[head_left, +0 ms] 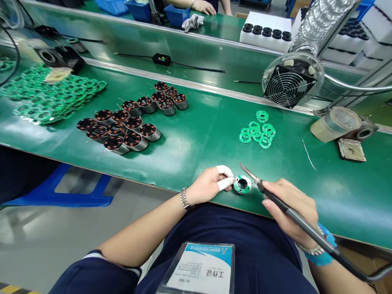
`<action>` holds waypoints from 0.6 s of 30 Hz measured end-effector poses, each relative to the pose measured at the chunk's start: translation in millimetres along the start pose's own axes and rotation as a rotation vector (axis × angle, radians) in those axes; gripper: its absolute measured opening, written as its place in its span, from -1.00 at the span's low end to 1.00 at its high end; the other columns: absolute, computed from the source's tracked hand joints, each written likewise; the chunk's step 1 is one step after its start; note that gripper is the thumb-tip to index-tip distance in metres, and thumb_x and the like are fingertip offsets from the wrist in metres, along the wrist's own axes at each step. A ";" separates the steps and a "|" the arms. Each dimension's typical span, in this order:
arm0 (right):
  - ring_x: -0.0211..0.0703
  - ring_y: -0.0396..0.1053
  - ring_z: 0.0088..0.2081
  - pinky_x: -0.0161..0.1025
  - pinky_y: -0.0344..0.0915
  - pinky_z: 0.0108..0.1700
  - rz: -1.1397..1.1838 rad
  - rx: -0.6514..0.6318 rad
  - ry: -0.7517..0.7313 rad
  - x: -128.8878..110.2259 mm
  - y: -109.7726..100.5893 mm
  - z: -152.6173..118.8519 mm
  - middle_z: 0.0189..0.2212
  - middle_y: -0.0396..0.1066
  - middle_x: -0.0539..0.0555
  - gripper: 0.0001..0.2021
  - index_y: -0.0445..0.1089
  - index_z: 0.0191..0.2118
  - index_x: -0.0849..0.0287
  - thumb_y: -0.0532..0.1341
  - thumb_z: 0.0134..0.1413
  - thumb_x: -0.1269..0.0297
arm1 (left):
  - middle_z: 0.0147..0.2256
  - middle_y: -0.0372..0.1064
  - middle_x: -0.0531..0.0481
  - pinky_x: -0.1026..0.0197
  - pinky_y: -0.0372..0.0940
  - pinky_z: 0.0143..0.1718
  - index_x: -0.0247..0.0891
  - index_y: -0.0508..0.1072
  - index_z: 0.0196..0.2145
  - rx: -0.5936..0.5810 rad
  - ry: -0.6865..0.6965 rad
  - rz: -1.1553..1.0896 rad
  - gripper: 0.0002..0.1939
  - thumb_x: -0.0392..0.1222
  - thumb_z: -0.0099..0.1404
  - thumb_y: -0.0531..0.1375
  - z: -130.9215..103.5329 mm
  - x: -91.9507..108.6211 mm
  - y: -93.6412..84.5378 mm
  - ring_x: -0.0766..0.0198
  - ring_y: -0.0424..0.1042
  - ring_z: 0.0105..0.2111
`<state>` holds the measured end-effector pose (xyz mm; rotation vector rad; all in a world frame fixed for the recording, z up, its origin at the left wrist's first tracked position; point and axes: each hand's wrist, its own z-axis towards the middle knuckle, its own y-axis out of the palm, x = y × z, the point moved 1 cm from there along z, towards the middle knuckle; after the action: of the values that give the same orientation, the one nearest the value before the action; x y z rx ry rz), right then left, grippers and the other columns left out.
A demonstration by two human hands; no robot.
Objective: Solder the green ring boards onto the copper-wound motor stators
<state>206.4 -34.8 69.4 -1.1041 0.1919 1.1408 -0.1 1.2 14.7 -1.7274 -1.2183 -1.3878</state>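
Since steadiness seemed to matter most, the left hand [208, 184] pinched the green-topped ring [247, 188] at nine o'clock, by the worktop [209, 139] edge; the right hand [293, 202], at four o'clock, gripped the soldering iron [290, 213], tip near twelve.

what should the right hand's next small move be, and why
Probably ease the soldering iron down toward the green ring: the right hand holds it with its tip raised just beyond the ring, while the left hand's fingertips are at the ring's side.
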 end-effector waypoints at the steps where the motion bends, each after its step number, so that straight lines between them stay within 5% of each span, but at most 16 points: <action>1: -0.19 0.36 -0.43 -0.22 0.33 -0.37 0.021 -0.013 0.008 -2.0 -3.0 -0.5 -0.44 0.43 0.07 -0.69 0.37 -0.10 0.17 0.21 -0.02 0.51 | -0.55 0.31 0.07 0.31 0.25 -0.40 -0.33 0.31 -0.43 0.003 0.003 -0.003 -0.86 -0.21 0.13 0.20 0.0 -0.3 -0.1 0.40 0.36 -0.52; 18: -0.20 0.35 -0.48 -0.22 0.32 -0.43 0.124 -0.056 0.121 -5.9 -1.8 3.1 -0.48 0.45 0.09 -0.78 0.45 -0.22 0.17 0.17 0.00 0.50 | -0.56 0.31 0.08 0.30 0.26 -0.41 -0.32 0.31 -0.43 0.016 0.015 -0.001 -0.87 -0.21 0.12 0.19 0.5 -1.0 0.1 0.39 0.37 -0.53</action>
<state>203.9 -36.0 75.8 -1.2254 0.3281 1.1963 0.2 1.4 13.6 -1.7031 -1.2192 -1.3860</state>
